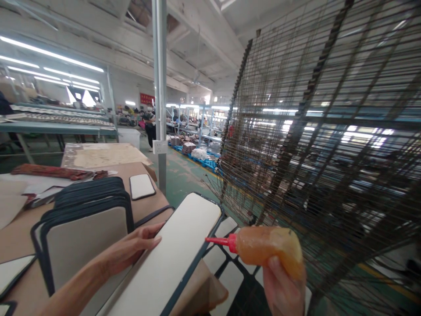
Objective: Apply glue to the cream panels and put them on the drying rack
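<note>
Gluing the rim of the panel [177, 245] looked like the step, I guess: right hand [284, 281] wrapped round one bottle [268, 245], its tip by that rim (touching? couldn't tell), left hand [138, 245] pinching the one panel. Next move called for a steady squeeze. Past that: at least three lower panels [232, 281], one stack [88, 228] too tight to count, two-plus loose ones [142, 186] on the table [141, 208], one post [160, 87].

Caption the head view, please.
Left hand holds a dark-edged pale panel; right hand holds a red-tipped amber bottle.
</note>
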Demonstrator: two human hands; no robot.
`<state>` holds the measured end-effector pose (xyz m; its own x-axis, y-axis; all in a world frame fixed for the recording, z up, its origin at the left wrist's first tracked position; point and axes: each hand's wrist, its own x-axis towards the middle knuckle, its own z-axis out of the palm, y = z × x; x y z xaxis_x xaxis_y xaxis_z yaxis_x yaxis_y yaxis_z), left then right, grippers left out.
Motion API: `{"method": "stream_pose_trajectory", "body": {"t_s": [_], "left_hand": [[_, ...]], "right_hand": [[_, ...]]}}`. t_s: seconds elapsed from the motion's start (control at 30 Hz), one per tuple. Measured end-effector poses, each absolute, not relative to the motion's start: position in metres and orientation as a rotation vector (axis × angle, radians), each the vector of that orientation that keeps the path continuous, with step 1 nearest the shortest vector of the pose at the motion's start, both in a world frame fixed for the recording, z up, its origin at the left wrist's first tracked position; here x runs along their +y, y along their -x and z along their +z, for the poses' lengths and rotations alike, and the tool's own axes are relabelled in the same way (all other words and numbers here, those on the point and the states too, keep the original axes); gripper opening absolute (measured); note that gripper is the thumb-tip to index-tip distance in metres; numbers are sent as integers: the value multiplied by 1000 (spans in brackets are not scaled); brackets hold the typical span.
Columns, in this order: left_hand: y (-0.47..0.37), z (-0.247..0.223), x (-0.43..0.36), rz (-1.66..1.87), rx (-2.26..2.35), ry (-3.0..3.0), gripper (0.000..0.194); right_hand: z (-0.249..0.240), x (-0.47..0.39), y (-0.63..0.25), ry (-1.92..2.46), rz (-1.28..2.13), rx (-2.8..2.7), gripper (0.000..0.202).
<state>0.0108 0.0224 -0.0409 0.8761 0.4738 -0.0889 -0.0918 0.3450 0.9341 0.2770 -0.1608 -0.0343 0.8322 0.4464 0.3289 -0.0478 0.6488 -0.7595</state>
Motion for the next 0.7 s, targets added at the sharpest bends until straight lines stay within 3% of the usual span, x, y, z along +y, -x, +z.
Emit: {"method": "stream_pose_trajectory", "body": {"t_s": [0.4, 0.7], "left_hand": [[-11, -37, 35, 399, 435, -1165, 58], [-11, -34, 48, 395, 443, -1192, 60]], "right_hand": [[-46, -153, -265, 860, 277, -504, 61], [-38, -146, -262, 842, 233, -569, 52]]}}
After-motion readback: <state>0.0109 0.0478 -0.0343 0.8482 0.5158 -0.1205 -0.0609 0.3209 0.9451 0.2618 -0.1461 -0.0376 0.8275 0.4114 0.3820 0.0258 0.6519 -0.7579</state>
